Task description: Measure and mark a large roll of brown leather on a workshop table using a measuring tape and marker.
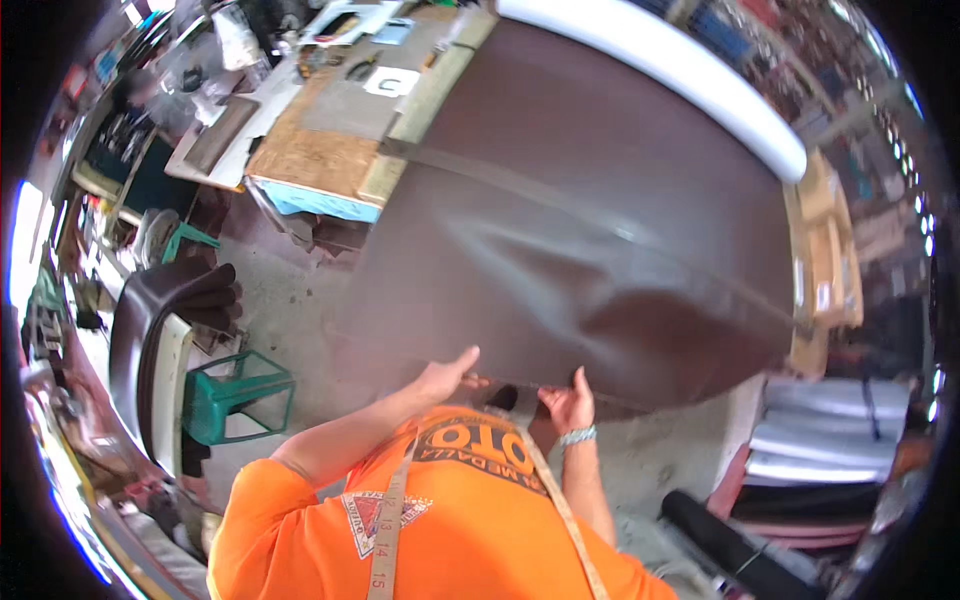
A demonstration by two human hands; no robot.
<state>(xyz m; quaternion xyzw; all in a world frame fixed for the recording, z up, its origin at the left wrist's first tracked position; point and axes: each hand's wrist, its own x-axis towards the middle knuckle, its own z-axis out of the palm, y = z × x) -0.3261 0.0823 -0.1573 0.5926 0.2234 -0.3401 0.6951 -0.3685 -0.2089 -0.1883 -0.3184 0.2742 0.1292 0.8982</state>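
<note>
A wide, dark brown sheet of leather-like material (600,130) covers the table and hangs over its near side, with a raised fold in the middle. My left hand (446,380) grips its near edge, thumb on top and fingers partly hidden. To the right, my right hand (568,402), with a beaded bracelet at the wrist, holds the same edge, thumb up. Across the sheet lies a long, thin straight strip (520,185), running from far left to near right. A white roll (680,75) lies along the sheet's far end.
A green stool (225,398) stands on the floor at left, beside draped brown material (150,350). A wooden worktable (310,150) adjoins at far left. Silver rolls (825,430) and a black roll (740,545) lie at right. A measuring tape (392,520) hangs over my orange shirt.
</note>
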